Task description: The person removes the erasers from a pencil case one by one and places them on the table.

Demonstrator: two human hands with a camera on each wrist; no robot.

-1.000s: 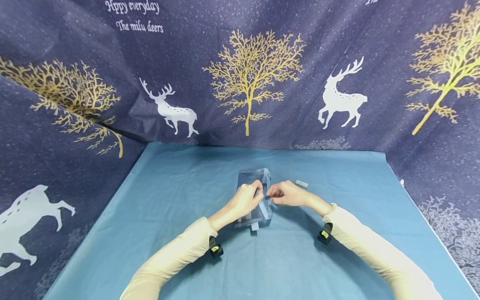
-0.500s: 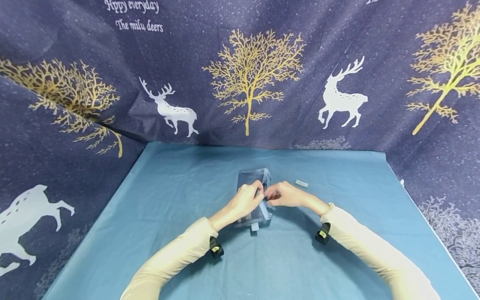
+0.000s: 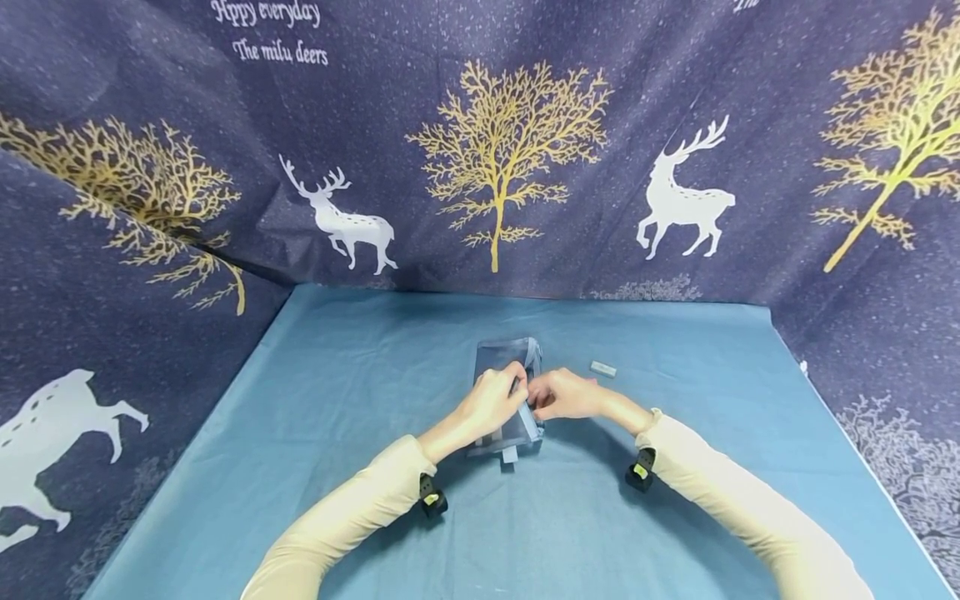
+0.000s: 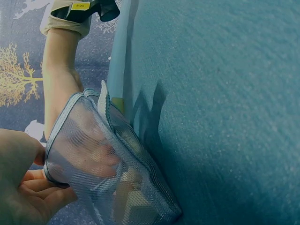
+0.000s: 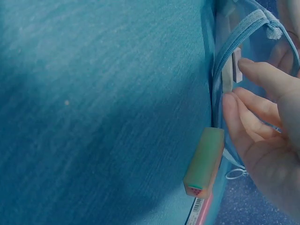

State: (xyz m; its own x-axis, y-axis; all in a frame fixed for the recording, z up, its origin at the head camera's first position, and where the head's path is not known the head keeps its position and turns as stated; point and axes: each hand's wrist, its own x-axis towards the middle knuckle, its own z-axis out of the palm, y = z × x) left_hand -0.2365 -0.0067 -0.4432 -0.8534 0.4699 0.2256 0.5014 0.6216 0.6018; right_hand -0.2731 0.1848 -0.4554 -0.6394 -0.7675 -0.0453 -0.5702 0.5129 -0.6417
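Note:
A blue mesh zip pouch (image 3: 504, 350) lies with its mouth facing right, and my left hand (image 3: 495, 393) pinches the edge of that mouth. In the left wrist view, thumb and fingers of this hand hold the pouch's rim (image 4: 55, 131). My right hand (image 3: 564, 393) reaches in at the opening, its loosely bent fingers (image 4: 101, 164) showing through the mesh. In the right wrist view a gap shows between thumb and fingertips, right beside a purple block (image 5: 237, 65) and a pale block (image 5: 227, 77) inside the pouch. More pale blocks (image 4: 136, 204) show through the mesh.
On the blue cloth (image 3: 375, 358), a green eraser-like block (image 5: 205, 161) with a watermelon print lies by the right hand. A pink barcoded piece (image 5: 200, 211) is behind it. A small pale block (image 3: 603, 368) lies further right. Patterned curtains (image 3: 525, 167) hang behind.
My right hand has moved slightly left, its fingers now at the pouch's mouth. The left hand and the pouch have stayed in place.

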